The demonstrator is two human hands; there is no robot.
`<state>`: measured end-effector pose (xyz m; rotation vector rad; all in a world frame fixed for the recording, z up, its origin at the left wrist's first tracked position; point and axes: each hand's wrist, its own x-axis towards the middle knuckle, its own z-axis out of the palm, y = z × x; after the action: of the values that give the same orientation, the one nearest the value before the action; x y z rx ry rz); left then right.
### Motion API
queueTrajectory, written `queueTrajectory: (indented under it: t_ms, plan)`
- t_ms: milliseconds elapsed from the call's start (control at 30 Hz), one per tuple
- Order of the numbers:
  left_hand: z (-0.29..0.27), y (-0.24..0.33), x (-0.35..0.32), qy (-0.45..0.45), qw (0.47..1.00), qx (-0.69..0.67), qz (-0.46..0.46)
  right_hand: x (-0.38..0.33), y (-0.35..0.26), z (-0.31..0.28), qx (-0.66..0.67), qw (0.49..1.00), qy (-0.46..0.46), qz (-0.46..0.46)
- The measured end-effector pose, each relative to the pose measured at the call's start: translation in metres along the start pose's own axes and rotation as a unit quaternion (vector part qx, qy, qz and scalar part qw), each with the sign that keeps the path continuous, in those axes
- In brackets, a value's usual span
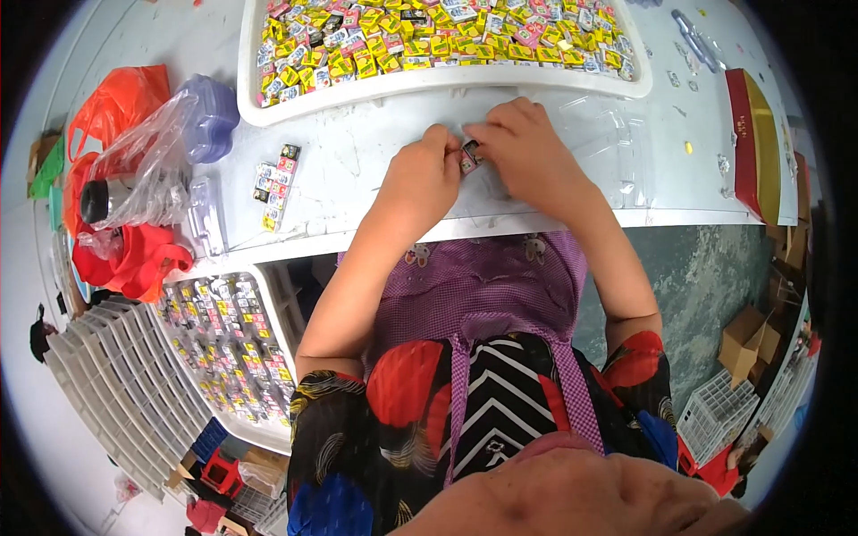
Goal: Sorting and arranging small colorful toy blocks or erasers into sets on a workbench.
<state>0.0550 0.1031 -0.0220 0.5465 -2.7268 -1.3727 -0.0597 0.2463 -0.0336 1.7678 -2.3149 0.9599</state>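
My left hand (pixel 424 175) and my right hand (pixel 523 147) meet over the white table (pixel 357 165), both pinching a small wrapped sweet (pixel 468 157) between their fingertips. A clear plastic blister tray (pixel 608 147) lies flat under and to the right of my right hand. Just beyond my hands stands a big white tray (pixel 295 107) heaped with several small colourful wrapped sweets (pixel 429 31). A short row of the same sweets (pixel 275 186) lies on the table left of my left hand.
Red and clear plastic bags (pixel 125 179) with a bottle sit at the table's left end beside a purple lidded tub (pixel 210 116). A red and gold box (pixel 755 143) stands at the right. Stacked filled blister trays (pixel 228 344) rest below left. Cardboard boxes (pixel 746 344) and a white crate (pixel 715 415) stand on the floor.
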Motion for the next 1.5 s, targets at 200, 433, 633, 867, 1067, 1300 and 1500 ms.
queueTrajectory:
  t_ms: [200,433,633,867,1067,1300,1500]
  plan:
    - [-0.026,0.019,-0.001,0.009,1.0,-0.017,0.004,0.042,0.032,-0.049,-0.099,0.984,0.151,0.004]
    - [-0.038,0.024,0.061,0.217,0.911,0.176,0.302,0.049,0.045,-0.058,-0.195,0.97,0.025,0.144]
    - [-0.041,0.042,0.086,0.115,0.943,0.164,0.264,0.044,0.054,-0.062,-0.137,0.985,0.002,0.104]
    - [-0.054,0.072,0.089,-0.015,0.974,0.148,0.172,0.061,0.035,-0.078,-0.035,0.993,0.002,0.115]
    - [-0.041,0.052,0.109,-0.064,0.963,0.128,0.227,0.038,0.048,-0.057,-0.114,0.987,0.115,-0.01]
    - [-0.037,0.046,0.108,-0.013,0.955,0.106,0.276,0.0,-0.012,-0.036,0.237,0.941,0.099,0.22]
    - [-0.05,0.069,0.061,0.137,0.932,0.112,0.318,-0.003,-0.03,-0.004,0.304,0.919,-0.008,0.251]
